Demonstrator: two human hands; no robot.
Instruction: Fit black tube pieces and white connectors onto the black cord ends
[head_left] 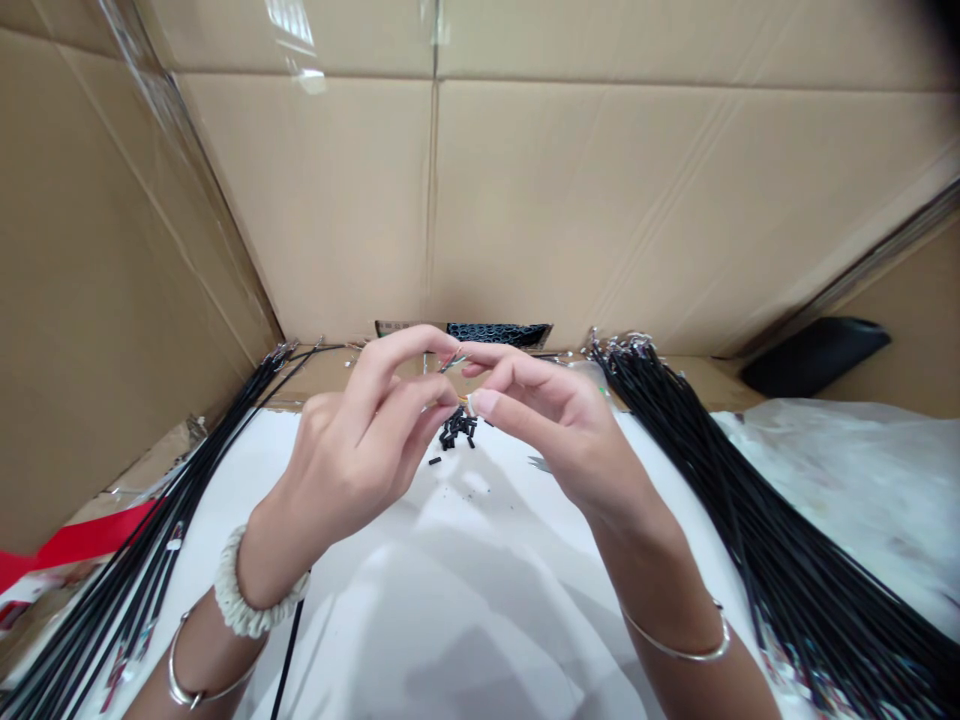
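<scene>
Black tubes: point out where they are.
The black tubes lie on the white sheet, centre of the head view, just below the left hand and right hand.

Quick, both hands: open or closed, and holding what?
Left hand: closed in a pinch on a thin coloured wire.
Right hand: closed in a pinch, apparently on the same wire; too small to be sure.

Left hand [352, 450], right hand [559, 435], raised together — fingertips [480, 403] pinched, nearly touching

Bright, even light
Soft shadows on the white sheet [480, 610], glare on the tape [296, 60], cardboard walls [600, 210] bowed at the edges.
</scene>
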